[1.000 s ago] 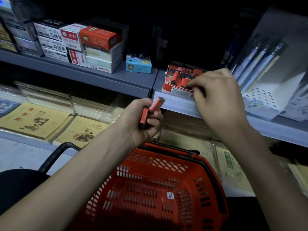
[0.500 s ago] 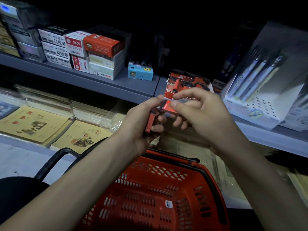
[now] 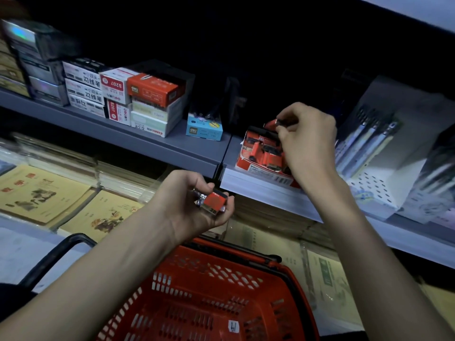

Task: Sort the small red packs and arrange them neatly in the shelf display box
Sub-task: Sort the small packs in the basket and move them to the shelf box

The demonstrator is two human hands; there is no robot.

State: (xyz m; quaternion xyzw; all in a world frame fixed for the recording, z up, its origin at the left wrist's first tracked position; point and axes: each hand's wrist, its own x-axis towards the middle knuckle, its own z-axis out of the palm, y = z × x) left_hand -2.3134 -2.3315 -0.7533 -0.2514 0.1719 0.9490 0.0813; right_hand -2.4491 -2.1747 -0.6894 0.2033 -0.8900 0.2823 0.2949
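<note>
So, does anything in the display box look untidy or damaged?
Yes. The packs in the display box lie jumbled at different angles, not in rows. Its left front edge looks ragged, perhaps torn; the dim light makes this unsure. The right hand pinches one more pack above it.

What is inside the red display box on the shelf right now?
Inside the display box lie several small red packs, jumbled at different angles. The right hand, pinching one more pack above it, covers the box's right side; what lies there cannot be seen.
</note>
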